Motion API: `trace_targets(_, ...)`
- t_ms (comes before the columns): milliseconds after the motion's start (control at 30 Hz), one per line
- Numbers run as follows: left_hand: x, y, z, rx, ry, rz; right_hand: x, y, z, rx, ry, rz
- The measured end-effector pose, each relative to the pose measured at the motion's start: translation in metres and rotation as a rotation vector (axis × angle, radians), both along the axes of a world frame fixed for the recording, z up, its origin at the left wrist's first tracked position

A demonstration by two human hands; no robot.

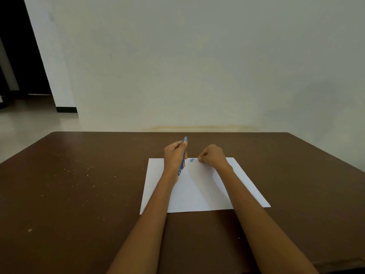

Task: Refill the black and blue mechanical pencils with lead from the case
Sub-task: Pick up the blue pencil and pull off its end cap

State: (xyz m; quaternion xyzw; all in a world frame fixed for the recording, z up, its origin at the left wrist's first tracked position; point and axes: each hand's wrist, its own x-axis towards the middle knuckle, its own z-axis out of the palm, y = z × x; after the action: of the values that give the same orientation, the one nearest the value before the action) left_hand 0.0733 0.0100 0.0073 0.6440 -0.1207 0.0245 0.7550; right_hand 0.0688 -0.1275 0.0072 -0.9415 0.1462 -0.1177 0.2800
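Observation:
My left hand (pixel 174 155) grips the blue mechanical pencil (pixel 183 155), which stands steeply with its rear end up and its tip down over the white paper sheet (pixel 199 190). A small blue cap (pixel 191 159) lies on the paper between my hands. My right hand (pixel 212 156) rests at the paper's far edge with its fingers curled, fingertips pinched together just right of the cap; whether they hold anything is too small to tell. The black pencil and the lead case are not visible.
The brown table (pixel 79 194) runs up to a pale wall at its far edge. A doorway and floor show at the far left.

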Motion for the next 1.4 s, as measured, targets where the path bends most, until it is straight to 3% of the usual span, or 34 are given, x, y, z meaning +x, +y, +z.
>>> trace_targets(167, 0.001, -0.001, 0.0, 0.009, 0.003, -0.001, 0.002, -0.002, 0.003, 0.004, 0.024, 0.001)
trace_targets(300, 0.003, -0.003, -0.001, 0.006, 0.023, 0.007, -0.005, -0.002, 0.021, 0.101, -0.068, -0.008)
trace_targets(433, 0.006, -0.006, 0.001, 0.017, 0.098, 0.06, -0.019, 0.014, 0.046, 0.44, 0.019, 0.258)
trace_targets(600, 0.005, -0.003, 0.005, 0.083, 0.14, 0.017, -0.019, 0.028, 0.045, 0.523, 0.089, 0.368)
trace_targets(700, 0.008, 0.0, 0.001, 0.247, 0.039, 0.114, -0.02, 0.03, 0.043, 0.581, 0.134, 0.353)
trace_targets(867, 0.01, 0.022, -0.006, 0.785, -0.171, 0.493, -0.021, 0.03, 0.041, 0.416, 0.348, 0.261)
trace_targets(1033, 0.013, 0.025, -0.017, 1.171, -0.118, 0.42, -0.022, 0.032, 0.035, 0.322, 0.42, 0.227)
trace_targets(1167, 0.01, 0.026, -0.016, 1.29, -0.114, 0.401, -0.022, 0.032, 0.033, 0.299, 0.44, 0.232)
trace_targets(1400, 0.011, 0.026, -0.013, 1.274, -0.103, 0.434, -0.023, 0.025, 0.033, 0.311, 0.394, 0.2)
